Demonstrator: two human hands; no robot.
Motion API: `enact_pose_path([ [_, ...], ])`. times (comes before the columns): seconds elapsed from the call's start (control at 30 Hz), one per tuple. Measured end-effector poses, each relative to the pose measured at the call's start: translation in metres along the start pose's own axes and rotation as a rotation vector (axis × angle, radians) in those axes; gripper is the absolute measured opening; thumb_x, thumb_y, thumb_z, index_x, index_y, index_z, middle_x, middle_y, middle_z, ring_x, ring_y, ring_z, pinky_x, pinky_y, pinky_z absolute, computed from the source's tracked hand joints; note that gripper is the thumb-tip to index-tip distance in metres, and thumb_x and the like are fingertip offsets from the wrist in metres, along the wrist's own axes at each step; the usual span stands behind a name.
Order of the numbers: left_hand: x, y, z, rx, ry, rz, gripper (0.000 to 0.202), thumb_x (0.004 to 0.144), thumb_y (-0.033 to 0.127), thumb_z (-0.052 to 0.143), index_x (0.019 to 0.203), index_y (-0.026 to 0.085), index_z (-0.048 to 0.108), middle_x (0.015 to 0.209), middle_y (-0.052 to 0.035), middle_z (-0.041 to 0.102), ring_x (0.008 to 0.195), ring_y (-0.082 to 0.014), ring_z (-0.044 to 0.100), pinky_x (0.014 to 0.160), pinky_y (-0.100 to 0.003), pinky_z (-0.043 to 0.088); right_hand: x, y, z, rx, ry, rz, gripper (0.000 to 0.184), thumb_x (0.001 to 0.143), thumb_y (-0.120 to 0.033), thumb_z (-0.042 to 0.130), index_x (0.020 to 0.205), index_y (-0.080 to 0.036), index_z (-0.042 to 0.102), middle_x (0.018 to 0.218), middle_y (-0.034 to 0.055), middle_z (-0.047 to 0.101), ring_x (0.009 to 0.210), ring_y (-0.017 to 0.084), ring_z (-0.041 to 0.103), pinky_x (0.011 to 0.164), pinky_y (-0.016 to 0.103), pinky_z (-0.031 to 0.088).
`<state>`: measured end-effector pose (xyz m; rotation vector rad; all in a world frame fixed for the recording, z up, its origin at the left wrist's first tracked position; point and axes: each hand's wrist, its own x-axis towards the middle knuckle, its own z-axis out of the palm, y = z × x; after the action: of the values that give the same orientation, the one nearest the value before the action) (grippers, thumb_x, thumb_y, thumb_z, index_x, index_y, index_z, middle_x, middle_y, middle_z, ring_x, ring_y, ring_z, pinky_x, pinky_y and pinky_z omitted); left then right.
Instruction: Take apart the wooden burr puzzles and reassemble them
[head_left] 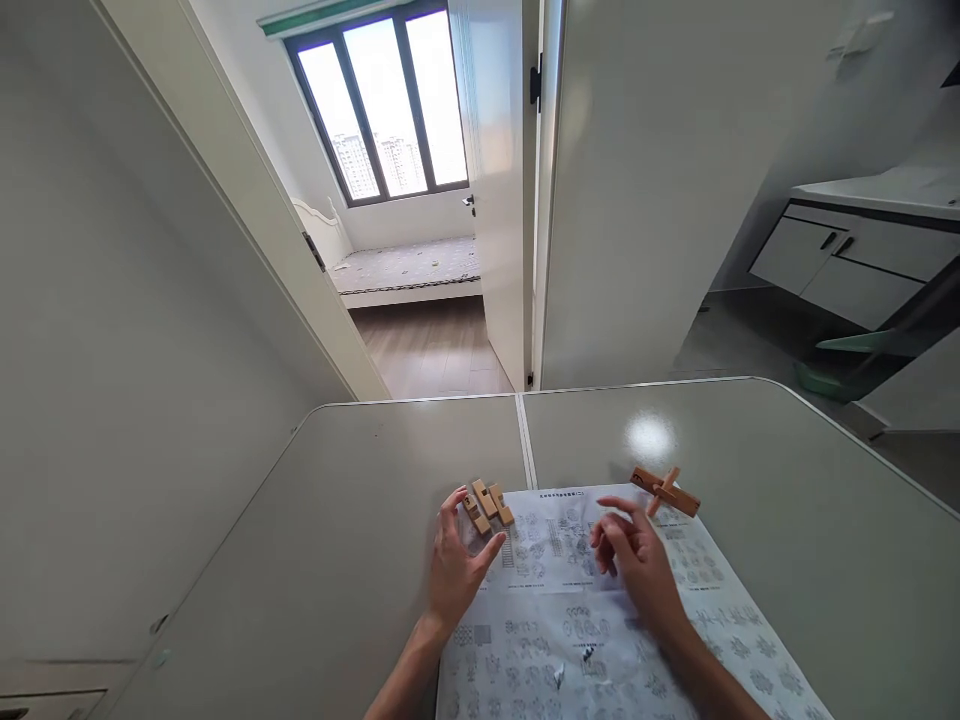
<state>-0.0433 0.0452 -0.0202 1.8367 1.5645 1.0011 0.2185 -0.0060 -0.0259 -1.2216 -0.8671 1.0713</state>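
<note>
Several notched wooden puzzle pieces (486, 502) lie side by side at the upper left corner of a printed sheet. My left hand (457, 565) rests beside them, thumb and index finger spread wide, with the index fingertip at the leftmost piece; whether it touches cannot be made out. Over the sheet, my right hand (634, 555) hovers with its index finger stretched out and the others loosely bent, holding nothing visible. Just beyond it, two or more wooden pieces (666, 491) form a cross shape at the sheet's upper right edge.
The large printed sheet (540, 620), full of small diagrams, covers the near part of the pale table (360, 520). A seam runs across the tabletop. Past the far edge are an open door (499, 180), a bed (412, 265) and, at right, a white cabinet (862, 250).
</note>
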Motion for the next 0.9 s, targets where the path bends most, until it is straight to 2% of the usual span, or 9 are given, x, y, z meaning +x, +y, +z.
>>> enact_pose_path([
  [0.13, 0.007, -0.005, -0.001, 0.068, -0.025, 0.038, 0.084, 0.081, 0.052, 0.082, 0.149, 0.032, 0.038, 0.139, -0.0108, 0.059, 0.131, -0.0341, 0.059, 0.105, -0.053, 0.053, -0.003, 0.011, 0.007, -0.194, -0.186, -0.034, 0.033, 0.103, -0.050, 0.050, 0.117, -0.021, 0.057, 0.073, -0.0012, 0.063, 0.052, 0.015, 0.053, 0.053, 0.028, 0.047],
  [0.27, 0.020, -0.008, 0.000, 0.169, -0.056, 0.115, 0.093, 0.069, 0.051, 0.091, 0.145, 0.030, 0.042, 0.132, -0.0098, 0.061, 0.129, -0.0359, 0.058, 0.106, -0.057, 0.051, -0.004, 0.011, 0.009, -0.436, -0.290, -0.098, 0.026, 0.105, -0.043, 0.045, 0.108, -0.022, 0.060, 0.072, -0.0004, 0.064, 0.057, 0.018, 0.056, 0.059, 0.030, 0.046],
  [0.43, 0.034, -0.012, 0.003, 0.140, -0.095, 0.142, 0.091, 0.071, 0.050, 0.091, 0.145, 0.031, 0.042, 0.125, -0.0078, 0.061, 0.117, -0.0316, 0.066, 0.100, -0.054, 0.057, -0.002, 0.009, 0.009, -0.493, -0.300, -0.116, 0.026, 0.106, -0.040, 0.042, 0.106, -0.022, 0.060, 0.073, 0.0001, 0.066, 0.058, 0.019, 0.057, 0.061, 0.030, 0.046],
  [0.63, 0.042, -0.014, 0.006, 0.068, -0.195, 0.162, 0.076, 0.078, 0.042, 0.087, 0.142, 0.034, 0.047, 0.126, -0.0067, 0.062, 0.107, -0.0279, 0.071, 0.091, -0.051, 0.064, 0.000, 0.008, 0.010, -0.525, -0.309, -0.127, 0.027, 0.105, -0.041, 0.043, 0.104, -0.021, 0.062, 0.072, 0.0009, 0.066, 0.060, 0.020, 0.058, 0.061, 0.031, 0.044],
  [0.77, 0.044, -0.014, 0.008, 0.032, -0.215, 0.148, 0.066, 0.081, 0.038, 0.084, 0.138, 0.033, 0.051, 0.124, -0.0058, 0.060, 0.107, -0.0257, 0.071, 0.091, -0.049, 0.065, -0.001, 0.005, 0.010, -0.530, -0.307, -0.125, 0.027, 0.105, -0.041, 0.043, 0.104, -0.022, 0.063, 0.073, 0.0012, 0.067, 0.062, 0.020, 0.059, 0.063, 0.030, 0.045],
  [0.9, 0.043, -0.008, 0.008, 0.024, -0.209, 0.161, 0.065, 0.080, 0.033, 0.085, 0.135, 0.032, 0.052, 0.123, -0.0050, 0.062, 0.109, -0.0251, 0.069, 0.094, -0.049, 0.064, -0.001, 0.005, 0.010, -0.532, -0.307, -0.130, 0.027, 0.105, -0.040, 0.044, 0.103, -0.022, 0.063, 0.073, 0.0012, 0.067, 0.062, 0.020, 0.059, 0.063, 0.030, 0.046],
])
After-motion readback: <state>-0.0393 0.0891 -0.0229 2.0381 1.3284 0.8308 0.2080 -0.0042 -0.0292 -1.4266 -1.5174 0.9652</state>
